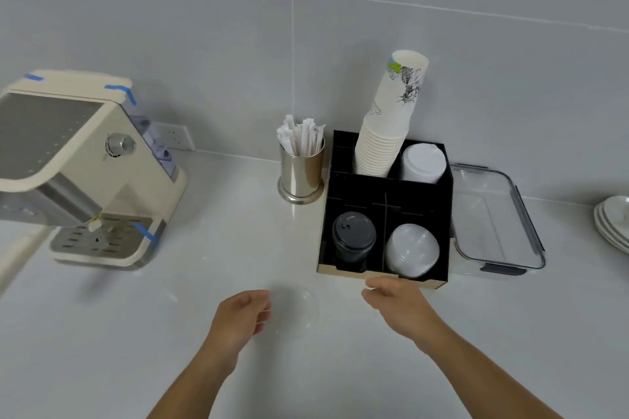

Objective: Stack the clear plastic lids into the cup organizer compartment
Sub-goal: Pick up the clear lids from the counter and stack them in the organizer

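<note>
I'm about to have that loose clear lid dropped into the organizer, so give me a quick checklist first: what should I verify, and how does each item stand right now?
1. Loose clear lid located: ok, it lies on the counter beside the left hand.
2. Lid gripped: cannot tell; the fingertips are at its edge, but the lid is transparent and blurred.
3. Target compartment identified: ok, the stack of clear lids sits front right in the black organizer.
4. Room on that stack: ok, nothing covers it.
5. Organizer steadied: cannot tell; the right hand is at its front edge, contact unclear.
6. Path from lid to compartment: ok, only bare counter lies between.
</note>
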Demonstrator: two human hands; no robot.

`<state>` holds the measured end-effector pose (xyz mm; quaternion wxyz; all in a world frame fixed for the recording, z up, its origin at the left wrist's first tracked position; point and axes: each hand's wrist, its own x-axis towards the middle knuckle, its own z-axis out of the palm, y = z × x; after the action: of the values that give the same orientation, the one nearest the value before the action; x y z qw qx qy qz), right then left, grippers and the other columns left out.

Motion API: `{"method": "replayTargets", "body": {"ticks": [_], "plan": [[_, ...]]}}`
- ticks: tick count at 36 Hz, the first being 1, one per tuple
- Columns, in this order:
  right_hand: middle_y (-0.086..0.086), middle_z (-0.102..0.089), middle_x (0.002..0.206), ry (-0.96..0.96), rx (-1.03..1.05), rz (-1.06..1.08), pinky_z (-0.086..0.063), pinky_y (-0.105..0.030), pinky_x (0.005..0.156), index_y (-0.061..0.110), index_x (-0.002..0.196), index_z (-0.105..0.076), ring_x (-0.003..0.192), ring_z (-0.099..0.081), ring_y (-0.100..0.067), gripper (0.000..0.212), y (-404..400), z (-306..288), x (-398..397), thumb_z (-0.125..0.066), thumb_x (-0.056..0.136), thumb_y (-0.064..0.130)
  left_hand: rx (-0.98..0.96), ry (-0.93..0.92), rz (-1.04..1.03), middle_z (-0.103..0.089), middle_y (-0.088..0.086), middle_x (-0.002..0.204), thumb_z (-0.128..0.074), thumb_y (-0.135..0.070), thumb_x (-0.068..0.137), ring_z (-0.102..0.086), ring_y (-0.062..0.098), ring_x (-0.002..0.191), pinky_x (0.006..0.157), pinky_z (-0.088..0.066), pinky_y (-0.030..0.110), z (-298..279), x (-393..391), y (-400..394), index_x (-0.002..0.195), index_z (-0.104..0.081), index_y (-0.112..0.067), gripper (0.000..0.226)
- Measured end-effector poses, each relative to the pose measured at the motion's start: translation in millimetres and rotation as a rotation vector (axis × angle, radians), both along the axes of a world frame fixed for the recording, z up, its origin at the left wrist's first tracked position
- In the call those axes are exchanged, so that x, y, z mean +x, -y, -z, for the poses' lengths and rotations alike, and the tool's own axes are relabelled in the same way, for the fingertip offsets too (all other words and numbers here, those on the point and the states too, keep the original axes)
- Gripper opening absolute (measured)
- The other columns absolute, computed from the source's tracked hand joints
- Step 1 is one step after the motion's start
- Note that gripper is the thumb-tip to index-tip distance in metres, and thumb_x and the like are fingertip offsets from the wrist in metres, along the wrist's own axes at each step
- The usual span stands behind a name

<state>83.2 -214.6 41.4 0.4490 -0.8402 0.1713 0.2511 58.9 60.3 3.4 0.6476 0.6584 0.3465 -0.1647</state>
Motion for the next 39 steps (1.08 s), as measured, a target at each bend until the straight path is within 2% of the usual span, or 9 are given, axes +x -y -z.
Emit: {"method": "replayTargets", "body": {"ticks": [8,13,17,24,28,31,34,36,39], "plan": [[0.002,-0.068,0.113,-0.077,-0.053,-0.006,-0.050,-0.028,0.086,0.019,0.124,-0.067,0.103,-0.064,-0.016,0.040,-37,21,0,-0.066,0.087,0.035,-0.018,-0.036,0.104,-0.068,0.006,0.069,-0.066,-0.016,0.087,-0.057,0.023,0.068,0.071,-0.048,0.036,22,10,-28,0.073,-0.071,-0.011,0.017],[0.005,-0.068,0.100,-0.099,-0.067,-0.068,-0.048,-0.020,0.074,0.016,0.129,-0.063,0.093,-0.064,-0.013,0.043,-64,36,-3,-0.064,0.090,0.034,-0.029,-0.069,0.168,-0.053,0.009,0.069,-0.061,-0.021,0.079,-0.042,0.021,0.068,0.070,-0.034,0.035,27,10,-28,0.069,-0.062,-0.017,0.010],[0.002,-0.067,0.107,-0.151,-0.046,-0.064,-0.050,-0.030,0.090,0.017,0.137,-0.057,0.097,-0.063,-0.015,0.051,-75,42,-5,-0.064,0.090,0.036,-0.065,-0.071,0.195,-0.040,0.008,0.071,-0.059,-0.025,0.067,-0.033,0.021,0.072,0.071,-0.028,0.036,24,11,-23,0.066,-0.048,-0.018,0.013],[-0.002,-0.067,0.102,-0.203,-0.005,-0.021,-0.052,-0.027,0.081,0.015,0.139,-0.053,0.087,-0.064,-0.014,0.053,-89,49,-6,-0.063,0.091,0.033,-0.118,-0.076,0.233,-0.032,-0.003,0.061,-0.056,-0.021,0.065,-0.027,0.016,0.056,0.057,-0.023,0.031,22,12,-19,0.055,-0.035,-0.025,0.024],[-0.002,-0.062,0.084,-0.211,0.003,-0.006,-0.054,-0.035,0.080,0.011,0.107,-0.068,0.077,-0.061,-0.016,0.025,-93,50,-8,-0.063,0.089,0.028,-0.115,-0.079,0.245,-0.030,-0.003,0.061,-0.056,-0.019,0.066,-0.024,0.017,0.059,0.059,-0.021,0.033,21,11,-18,0.055,-0.032,-0.024,0.027],[-0.008,-0.051,0.080,-0.237,0.003,0.022,-0.046,-0.033,0.070,0.008,0.080,-0.059,0.070,-0.053,-0.017,0.018,-94,48,-9,-0.062,0.088,0.023,-0.130,-0.085,0.223,-0.034,0.000,0.064,-0.058,-0.018,0.065,-0.028,0.018,0.064,0.062,-0.026,0.033,18,10,-16,0.057,-0.037,-0.023,0.023],[-0.009,-0.052,0.081,-0.238,0.024,0.068,-0.050,-0.034,0.070,-0.013,0.104,-0.060,0.072,-0.053,-0.019,0.036,-92,50,-8,-0.063,0.089,0.020,-0.120,-0.091,0.204,-0.034,0.000,0.063,-0.057,-0.017,0.065,-0.029,0.019,0.065,0.061,-0.025,0.033,14,8,-15,0.052,-0.036,-0.024,0.026],[-0.014,-0.057,0.083,-0.239,0.046,0.085,-0.059,-0.041,0.079,-0.013,0.115,-0.057,0.072,-0.055,-0.018,0.040,-91,50,-7,-0.063,0.090,0.018,-0.109,-0.091,0.205,-0.034,-0.001,0.061,-0.056,-0.016,0.067,-0.027,0.018,0.061,0.059,-0.023,0.033,12,6,-14,0.051,-0.035,-0.024,0.027],[-0.024,-0.070,0.095,-0.230,0.075,0.131,-0.061,-0.027,0.069,-0.008,0.114,-0.062,0.070,-0.059,-0.015,0.034,-85,45,-7,-0.064,0.090,0.017,-0.099,-0.079,0.195,-0.032,-0.002,0.060,-0.057,-0.016,0.067,-0.026,0.017,0.060,0.058,-0.022,0.033,7,2,-10,0.053,-0.034,-0.024,0.029]]}}
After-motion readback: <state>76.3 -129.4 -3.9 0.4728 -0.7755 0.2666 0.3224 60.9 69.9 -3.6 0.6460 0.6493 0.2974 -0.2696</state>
